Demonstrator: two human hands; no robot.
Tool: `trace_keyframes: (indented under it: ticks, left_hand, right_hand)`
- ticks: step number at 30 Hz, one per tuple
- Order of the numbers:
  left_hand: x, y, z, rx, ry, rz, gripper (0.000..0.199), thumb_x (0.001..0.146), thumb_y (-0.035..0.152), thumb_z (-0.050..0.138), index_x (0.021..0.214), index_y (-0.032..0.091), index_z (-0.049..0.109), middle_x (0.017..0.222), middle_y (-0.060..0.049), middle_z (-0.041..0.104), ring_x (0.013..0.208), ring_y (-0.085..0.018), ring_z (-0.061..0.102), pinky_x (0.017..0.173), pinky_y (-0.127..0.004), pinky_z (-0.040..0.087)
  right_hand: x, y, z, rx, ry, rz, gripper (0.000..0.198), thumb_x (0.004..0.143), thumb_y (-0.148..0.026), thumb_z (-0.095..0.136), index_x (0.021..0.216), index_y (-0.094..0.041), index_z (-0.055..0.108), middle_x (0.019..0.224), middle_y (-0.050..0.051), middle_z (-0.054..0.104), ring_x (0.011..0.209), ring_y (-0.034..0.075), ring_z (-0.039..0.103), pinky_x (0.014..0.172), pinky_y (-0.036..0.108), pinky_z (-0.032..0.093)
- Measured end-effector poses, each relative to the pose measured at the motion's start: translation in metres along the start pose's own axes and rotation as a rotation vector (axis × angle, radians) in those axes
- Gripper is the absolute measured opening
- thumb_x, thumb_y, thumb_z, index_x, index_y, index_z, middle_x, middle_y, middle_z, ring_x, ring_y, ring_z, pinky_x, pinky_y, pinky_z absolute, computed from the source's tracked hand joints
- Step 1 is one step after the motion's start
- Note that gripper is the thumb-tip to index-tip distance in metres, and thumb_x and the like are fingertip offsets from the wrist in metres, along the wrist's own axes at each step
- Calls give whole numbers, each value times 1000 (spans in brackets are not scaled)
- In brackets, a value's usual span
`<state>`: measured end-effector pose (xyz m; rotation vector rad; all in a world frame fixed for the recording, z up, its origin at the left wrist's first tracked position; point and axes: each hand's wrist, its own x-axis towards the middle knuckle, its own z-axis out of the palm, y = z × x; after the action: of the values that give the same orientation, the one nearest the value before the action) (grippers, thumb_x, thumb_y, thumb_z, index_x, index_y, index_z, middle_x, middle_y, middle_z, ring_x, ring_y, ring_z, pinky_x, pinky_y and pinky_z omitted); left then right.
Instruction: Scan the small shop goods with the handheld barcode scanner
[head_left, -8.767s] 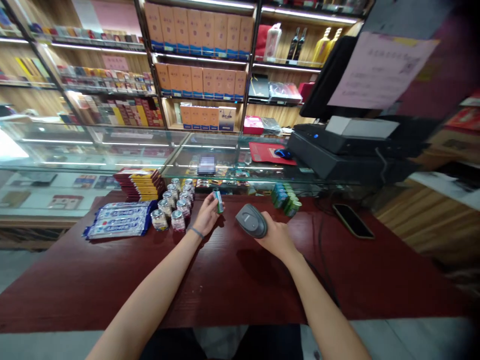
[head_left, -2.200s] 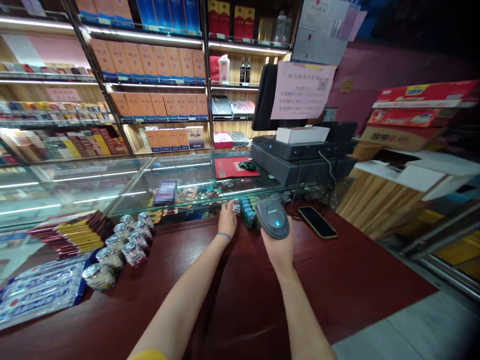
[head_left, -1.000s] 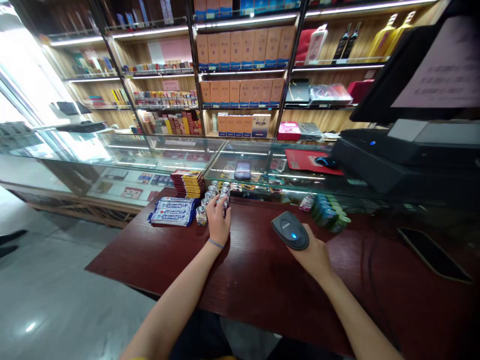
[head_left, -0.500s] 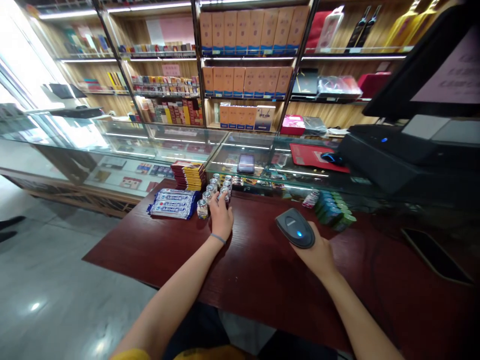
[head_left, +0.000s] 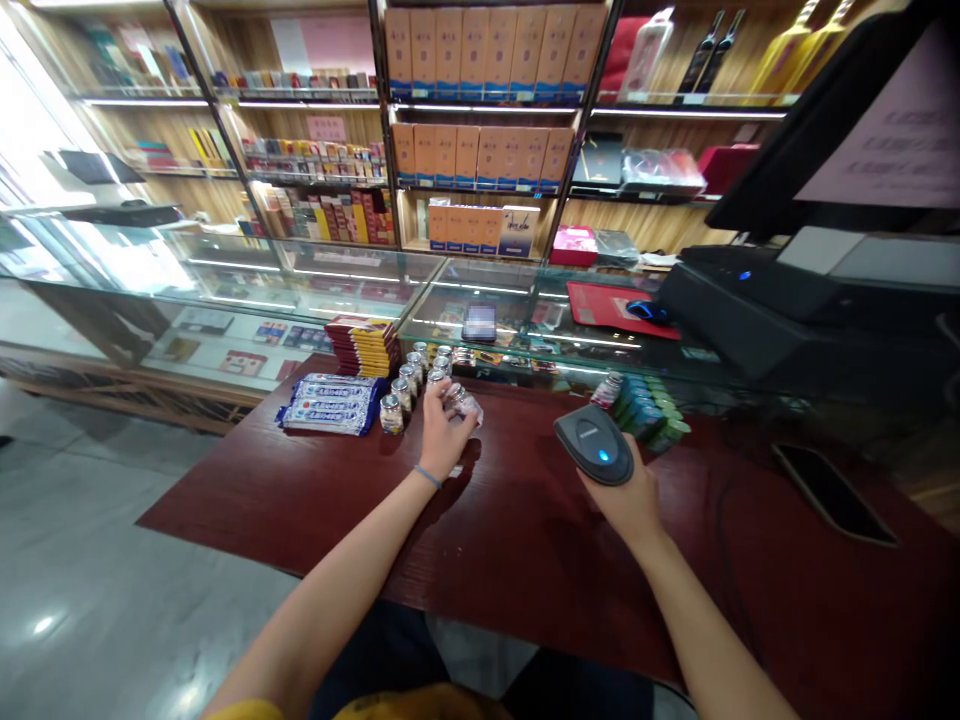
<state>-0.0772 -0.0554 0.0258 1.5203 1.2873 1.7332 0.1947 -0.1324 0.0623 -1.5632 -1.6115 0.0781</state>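
Observation:
My left hand (head_left: 445, 432) is closed around a small jar (head_left: 466, 404) with a silvery lid, lifted just off the dark red table (head_left: 360, 510). Behind and left of it, several like jars (head_left: 391, 412) stand in two rows. My right hand (head_left: 626, 500) grips a black barcode scanner (head_left: 596, 445) with a lit blue light, its head turned toward the left hand. Beyond the scanner, one more jar (head_left: 606, 388) stands beside several green and blue cylindrical packs (head_left: 651, 410).
Blue-and-white packets (head_left: 330, 404) lie left of the jars, with a stack of maroon and yellow packs (head_left: 364, 346) behind. A phone (head_left: 834, 492) lies on the right. A glass counter (head_left: 337, 270) and a black monitor (head_left: 817, 130) stand beyond the table.
My left hand has taken a jar from the near end of the right row and drawn it toward the scanner. My right hand still holds the scanner, almost unmoved.

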Motion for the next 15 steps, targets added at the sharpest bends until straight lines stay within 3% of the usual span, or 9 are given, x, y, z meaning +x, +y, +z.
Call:
trace_keyframes:
  ticks: [6, 10, 15]
  left_hand:
    - [7, 2, 0, -438, -200, -296, 59, 82, 33, 74, 134, 23, 50, 129, -11, 64, 118, -23, 64, 95, -38, 56]
    - [9, 12, -9, -618, -374, -439, 62, 86, 36, 72, 144, 29, 50, 136, -11, 64, 115, -24, 67, 92, -40, 59]
    - [7, 19, -15, -723, -472, -524, 67, 85, 32, 73, 147, 36, 49, 148, -6, 55, 110, -23, 67, 81, -36, 62]
  right_hand:
    - [0, 4, -5, -101, 19, -89, 45, 76, -39, 67, 116, -22, 57, 81, 7, 75, 70, 29, 74, 61, 32, 52]
    - [1, 4, -7, -174, -156, -339, 46, 71, -30, 62, 116, -21, 57, 76, 6, 75, 62, 27, 72, 58, 32, 51]
    - [1, -12, -10, -259, -334, -567, 48, 70, -24, 60, 117, -18, 60, 81, 9, 77, 68, 25, 73, 61, 29, 50]
